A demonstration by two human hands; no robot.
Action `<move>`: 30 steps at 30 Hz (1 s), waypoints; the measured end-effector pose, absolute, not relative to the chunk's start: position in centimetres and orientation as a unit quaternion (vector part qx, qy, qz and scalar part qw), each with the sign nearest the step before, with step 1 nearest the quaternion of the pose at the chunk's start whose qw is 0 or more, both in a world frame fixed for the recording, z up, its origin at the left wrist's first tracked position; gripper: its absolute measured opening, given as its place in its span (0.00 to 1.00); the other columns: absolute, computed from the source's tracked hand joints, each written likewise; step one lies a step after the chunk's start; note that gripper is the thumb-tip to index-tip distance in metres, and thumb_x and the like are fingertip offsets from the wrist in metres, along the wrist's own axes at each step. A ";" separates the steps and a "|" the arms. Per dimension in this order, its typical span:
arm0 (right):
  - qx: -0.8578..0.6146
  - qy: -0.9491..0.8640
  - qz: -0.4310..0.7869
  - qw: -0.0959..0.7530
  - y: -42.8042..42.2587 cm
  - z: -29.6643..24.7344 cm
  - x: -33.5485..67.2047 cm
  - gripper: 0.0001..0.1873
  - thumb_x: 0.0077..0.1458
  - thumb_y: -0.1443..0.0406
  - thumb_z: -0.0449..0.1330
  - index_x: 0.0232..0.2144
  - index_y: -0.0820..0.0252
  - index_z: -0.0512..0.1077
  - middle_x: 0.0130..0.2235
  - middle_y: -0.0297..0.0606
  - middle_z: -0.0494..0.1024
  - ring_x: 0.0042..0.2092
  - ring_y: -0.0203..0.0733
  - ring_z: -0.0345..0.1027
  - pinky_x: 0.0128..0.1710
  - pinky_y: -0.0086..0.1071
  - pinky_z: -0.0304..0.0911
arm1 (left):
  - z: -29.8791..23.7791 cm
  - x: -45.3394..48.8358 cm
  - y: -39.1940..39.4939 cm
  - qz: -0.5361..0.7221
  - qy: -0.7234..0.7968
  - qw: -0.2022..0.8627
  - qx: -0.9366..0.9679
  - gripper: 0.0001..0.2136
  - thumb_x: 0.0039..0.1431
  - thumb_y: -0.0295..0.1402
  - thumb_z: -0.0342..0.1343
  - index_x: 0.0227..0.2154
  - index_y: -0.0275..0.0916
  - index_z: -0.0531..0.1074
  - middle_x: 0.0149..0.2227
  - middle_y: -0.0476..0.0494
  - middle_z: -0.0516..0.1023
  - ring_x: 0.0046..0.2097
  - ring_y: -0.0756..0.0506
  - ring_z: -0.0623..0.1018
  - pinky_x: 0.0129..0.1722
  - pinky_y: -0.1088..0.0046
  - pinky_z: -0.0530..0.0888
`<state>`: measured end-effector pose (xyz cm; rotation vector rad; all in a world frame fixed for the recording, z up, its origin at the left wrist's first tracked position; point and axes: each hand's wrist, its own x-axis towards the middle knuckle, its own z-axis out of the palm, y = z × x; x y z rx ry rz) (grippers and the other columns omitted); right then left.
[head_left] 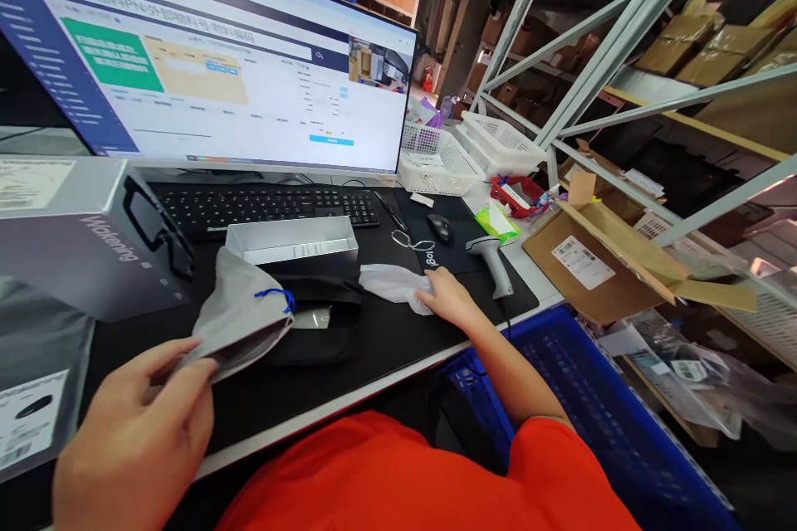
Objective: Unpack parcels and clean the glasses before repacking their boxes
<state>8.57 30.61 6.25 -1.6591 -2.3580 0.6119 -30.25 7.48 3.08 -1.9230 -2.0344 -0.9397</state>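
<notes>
My left hand (140,440) grips the lower end of a grey drawstring pouch (240,315) with a blue cord, near the desk's front edge. My right hand (449,299) lies on a crumpled piece of white tissue paper (392,282), its fingers curled on the paper's edge. Between the hands a black case (317,307) lies on the black desk mat (374,340). Behind the case stands a silver box lid (292,239).
A grey product box (68,232) with black glasses (155,224) on it stands at the left. Keyboard (261,203), monitor (212,58), mouse (440,226) and barcode scanner (491,261) lie behind. White baskets (448,158), cardboard box (598,257), blue crate (598,415) and metal shelving (623,41) fill the right.
</notes>
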 end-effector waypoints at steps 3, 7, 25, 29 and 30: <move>-0.573 -0.786 0.208 0.099 30.2 6.5 7.4 0.17 0.64 0.67 0.62 0.53 0.61 0.83 0.54 0.52 0.83 0.58 0.58 0.77 0.61 0.42 0.69 | 5.8 -29.3 7.3 -0.315 -0.636 0.151 -0.688 0.12 0.68 0.33 0.49 0.43 0.43 0.78 0.57 0.33 0.81 0.49 0.31 0.82 0.47 0.50 0.79; -0.598 -0.763 0.204 0.133 30.0 7.3 6.7 0.19 0.68 0.67 0.55 0.51 0.59 0.84 0.55 0.51 0.83 0.61 0.57 0.76 0.62 0.42 0.68 | 7.9 -28.7 7.2 -0.354 -0.590 0.192 -0.700 0.16 0.68 0.25 0.51 0.53 0.44 0.75 0.63 0.39 0.82 0.60 0.33 0.79 0.59 0.50 0.77; -0.260 -0.794 0.037 0.548 21.2 14.3 0.1 0.26 0.62 0.74 0.58 0.58 0.52 0.82 0.45 0.40 0.88 0.43 0.47 0.86 0.40 0.38 0.85 | 9.4 -27.6 11.8 -0.479 -0.601 -0.016 -0.639 0.24 0.62 0.29 0.54 0.60 0.42 0.80 0.64 0.41 0.81 0.65 0.38 0.81 0.66 0.57 0.81; -0.171 -0.832 -0.069 0.523 20.2 14.7 -3.3 0.29 0.63 0.79 0.57 0.61 0.53 0.78 0.42 0.38 0.89 0.41 0.42 0.87 0.43 0.32 0.85 | 9.1 -27.8 11.6 -0.505 -0.574 0.008 -0.645 0.25 0.64 0.31 0.58 0.64 0.42 0.76 0.66 0.38 0.79 0.65 0.37 0.81 0.65 0.57 0.82; -0.185 -0.823 -0.084 0.530 20.2 14.7 -3.9 0.28 0.63 0.78 0.57 0.61 0.55 0.77 0.42 0.39 0.89 0.41 0.41 0.87 0.43 0.30 0.84 | 8.9 -27.7 11.6 -0.503 -0.573 0.018 -0.647 0.24 0.64 0.31 0.57 0.63 0.42 0.75 0.66 0.39 0.80 0.65 0.38 0.81 0.65 0.58 0.82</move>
